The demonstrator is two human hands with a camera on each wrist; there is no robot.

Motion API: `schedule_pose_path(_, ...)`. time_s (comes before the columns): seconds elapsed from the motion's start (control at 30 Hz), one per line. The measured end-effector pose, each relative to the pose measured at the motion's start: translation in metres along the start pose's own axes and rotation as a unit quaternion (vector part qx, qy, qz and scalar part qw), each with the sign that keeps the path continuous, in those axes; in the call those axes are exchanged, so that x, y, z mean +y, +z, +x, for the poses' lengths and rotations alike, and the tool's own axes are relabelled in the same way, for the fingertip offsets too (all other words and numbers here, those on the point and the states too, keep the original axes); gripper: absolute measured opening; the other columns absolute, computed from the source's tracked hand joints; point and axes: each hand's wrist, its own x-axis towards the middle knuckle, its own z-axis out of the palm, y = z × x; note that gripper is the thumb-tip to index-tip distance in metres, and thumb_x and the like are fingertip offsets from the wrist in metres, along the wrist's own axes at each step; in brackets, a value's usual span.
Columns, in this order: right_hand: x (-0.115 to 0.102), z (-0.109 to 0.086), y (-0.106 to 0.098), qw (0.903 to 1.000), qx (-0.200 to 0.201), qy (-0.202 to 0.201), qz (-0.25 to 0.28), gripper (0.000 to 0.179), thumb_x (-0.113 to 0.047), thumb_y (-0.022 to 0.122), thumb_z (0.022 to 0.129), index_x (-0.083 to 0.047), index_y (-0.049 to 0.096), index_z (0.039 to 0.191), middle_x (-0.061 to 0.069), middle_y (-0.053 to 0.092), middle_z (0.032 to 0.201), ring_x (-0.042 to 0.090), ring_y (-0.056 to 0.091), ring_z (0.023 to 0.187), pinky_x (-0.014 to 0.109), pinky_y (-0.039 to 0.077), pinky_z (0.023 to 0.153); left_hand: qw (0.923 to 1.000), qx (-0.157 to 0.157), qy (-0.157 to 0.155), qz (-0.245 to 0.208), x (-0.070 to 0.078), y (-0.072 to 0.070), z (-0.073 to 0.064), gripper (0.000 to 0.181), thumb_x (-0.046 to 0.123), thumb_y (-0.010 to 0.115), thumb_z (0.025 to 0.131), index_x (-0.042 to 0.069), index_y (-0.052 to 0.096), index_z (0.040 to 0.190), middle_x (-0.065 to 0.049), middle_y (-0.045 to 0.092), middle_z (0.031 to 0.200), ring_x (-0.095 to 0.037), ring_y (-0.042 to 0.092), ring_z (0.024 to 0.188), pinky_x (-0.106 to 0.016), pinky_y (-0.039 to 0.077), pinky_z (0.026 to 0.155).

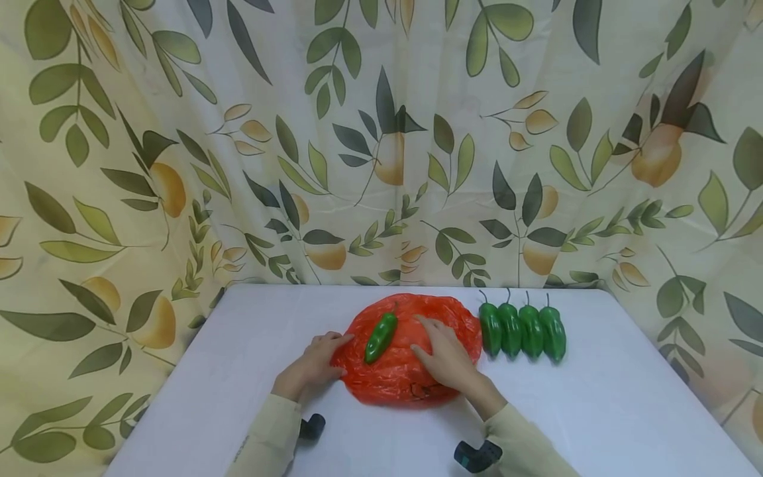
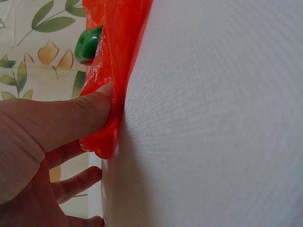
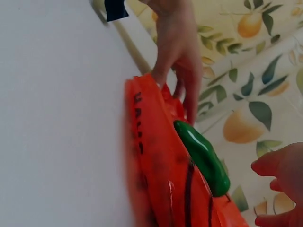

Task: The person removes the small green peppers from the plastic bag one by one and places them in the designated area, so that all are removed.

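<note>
A red plastic bag [image 1: 387, 387] lies spread on the white table, with one green chili pepper [image 1: 380, 338] on top of it, stem pointing away. At the bag's left edge is my left hand [image 1: 322, 361]; in the left wrist view its thumb [image 2: 87, 111] and index finger pinch the bag's rim, while the other fingers are spread. My right hand [image 1: 444, 354] is over the right part of the bag with fingers apart and nothing held. In the right wrist view, its fingertips [image 3: 267, 165] show beside the pepper [image 3: 203, 158], apart from it.
Several more green peppers [image 1: 521, 331] stand in a neat row just right of the bag, stems toward the back. A leaf-and-fruit patterned curtain [image 1: 381, 165] hangs behind the table [image 1: 596, 411] and along both sides.
</note>
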Motion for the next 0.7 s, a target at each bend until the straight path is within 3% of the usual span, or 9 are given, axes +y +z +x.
schedule_pose_path(0.27, -0.023, 0.014, 0.017, 0.9992, -0.041, 0.003, -0.003, 0.065, -0.027, 0.068, 0.096, -0.021, 0.041, 0.155, 0.020, 0.045, 0.154, 0.044, 0.041, 0.142, 0.073, 0.044, 0.103, 1.0000, -0.001, -0.003, -0.003, 0.001, 0.000, 0.000, 0.074, 0.017, 0.081, 0.085, 0.022, 0.048, 0.151, -0.010, 0.051, 0.146, -0.032, 0.045, 0.133, -0.057, 0.054, 0.100)
schedule_pose_path(0.47, -0.032, 0.023, 0.029, 0.9977, -0.065, -0.008, 0.019, 0.062, -0.024, 0.068, 0.096, -0.023, 0.043, 0.154, 0.024, 0.047, 0.149, 0.043, 0.046, 0.134, 0.069, 0.051, 0.096, 1.0000, -0.002, 0.005, 0.001, 0.001, -0.001, 0.000, 0.073, 0.017, 0.080, 0.086, 0.021, 0.048, 0.151, -0.011, 0.051, 0.146, -0.032, 0.044, 0.133, -0.059, 0.052, 0.102)
schedule_pose_path(0.7, -0.041, 0.035, 0.043, 0.9958, -0.091, 0.000, -0.002, 0.063, -0.029, 0.068, 0.096, -0.027, 0.044, 0.154, 0.028, 0.040, 0.154, 0.046, 0.044, 0.137, 0.072, 0.046, 0.101, 1.0000, 0.001, 0.006, 0.002, 0.000, -0.001, 0.000, 0.072, 0.017, 0.080, 0.086, 0.022, 0.049, 0.151, -0.012, 0.050, 0.146, -0.034, 0.044, 0.134, -0.061, 0.051, 0.102)
